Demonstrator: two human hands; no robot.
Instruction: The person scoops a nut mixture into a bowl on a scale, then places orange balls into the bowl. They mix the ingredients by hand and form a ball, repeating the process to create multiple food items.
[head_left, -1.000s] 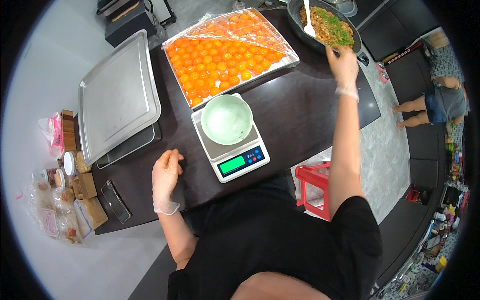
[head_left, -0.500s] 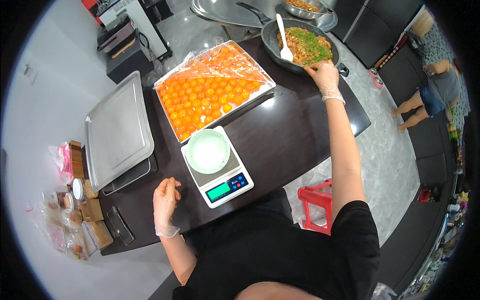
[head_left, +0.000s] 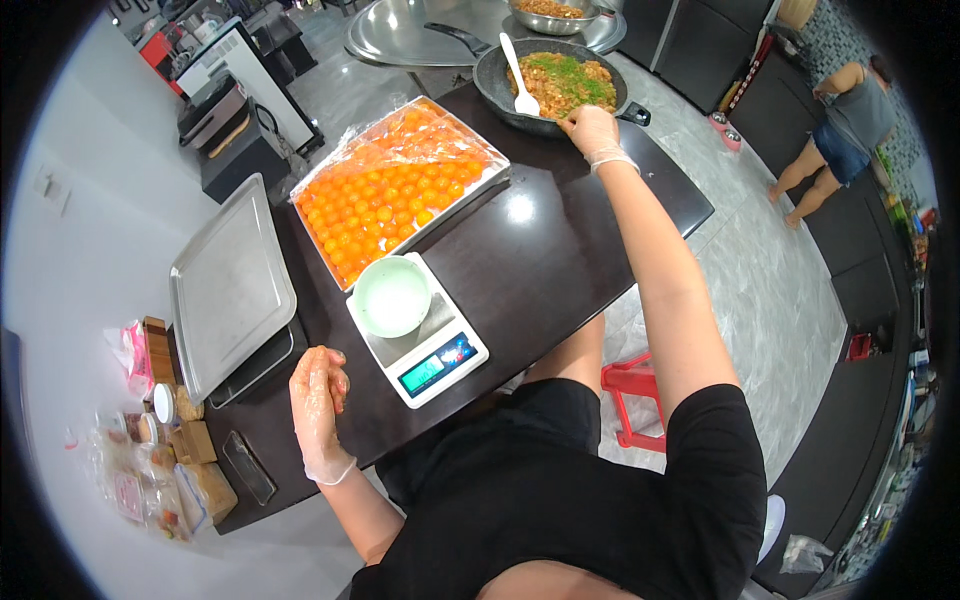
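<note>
My right hand point(head_left: 592, 133), in a clear plastic glove, is closed at the near rim of a dark speckled frying pan point(head_left: 492, 88). A reddish-brown chopped filling topped with green bits point(head_left: 565, 80) fills the pan, and a white spoon point(head_left: 516, 75) leans in it. Over the table's near left edge, my gloved left hand point(head_left: 318, 400) is open and holds nothing; its fingers are loosely bent, with smears on the tips. Right of it stands a white kitchen scale point(head_left: 440, 370) with a lit display, bearing a pale green bowl point(head_left: 393, 297).
A tray of orange balls point(head_left: 375, 205), partly under plastic wrap, lies beyond the scale. Metal trays point(head_left: 235, 290) stand at the left, with jars and bags point(head_left: 150, 460) by the wall. A red stool point(head_left: 636, 405) is at the right; another person point(head_left: 850, 125) stands farther off.
The whole view has shifted and turned slightly. My left hand's fingers have straightened and loosened from a more curled pose. My right hand stays at the pan's rim.
</note>
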